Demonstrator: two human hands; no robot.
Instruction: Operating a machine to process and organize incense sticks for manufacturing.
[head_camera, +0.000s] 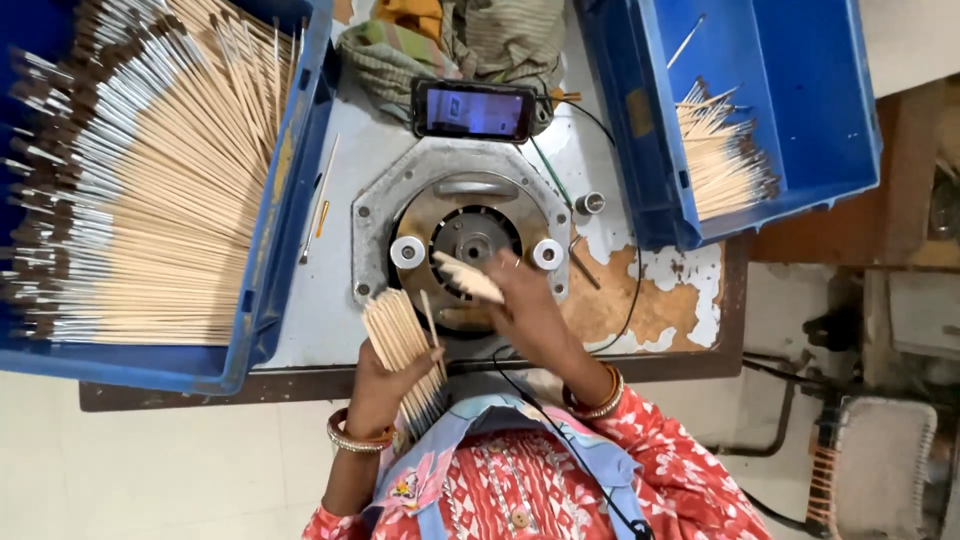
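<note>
Two hands work: the left hand has a closed grip on a brush bundle; the right hand, beside it, pinches one blurred brush over the round machine.

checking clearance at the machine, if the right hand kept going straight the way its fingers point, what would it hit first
The right hand points up and left over the round motor hub. It would probably meet the hub first, though its height above the hub is unclear.

Bare tabletop runs as a narrow lane between the left bin and the machine plate; loose sticks lie in it. Right, the second bin crowds the plate, with a small cylinder and cable between. Far, a phone and cloth block.
</note>
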